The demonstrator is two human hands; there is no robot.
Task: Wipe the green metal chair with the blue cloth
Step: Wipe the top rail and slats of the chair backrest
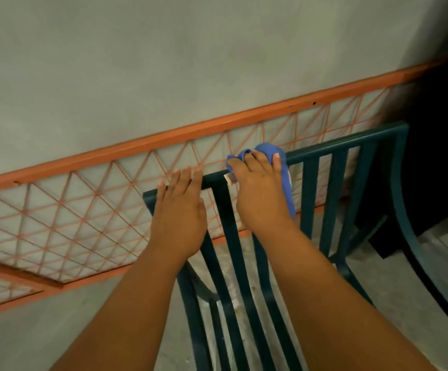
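The green metal chair (335, 148) stands in front of me, its slatted back facing me and its top rail running up to the right. My left hand (178, 210) grips the left end of that rail, fingers curled over its top. My right hand (260, 188) holds the blue cloth (269, 151) bunched against the middle of the rail. The cloth wraps over the rail and hangs down by my palm's right side. A small pale tag shows under my right thumb.
An orange metal lattice panel (89, 207) leans along the grey wall (164, 62) just behind the chair. A curved green armrest (415, 242) sweeps down at the right. A dark area (442, 145) fills the right side. The floor is bare concrete.
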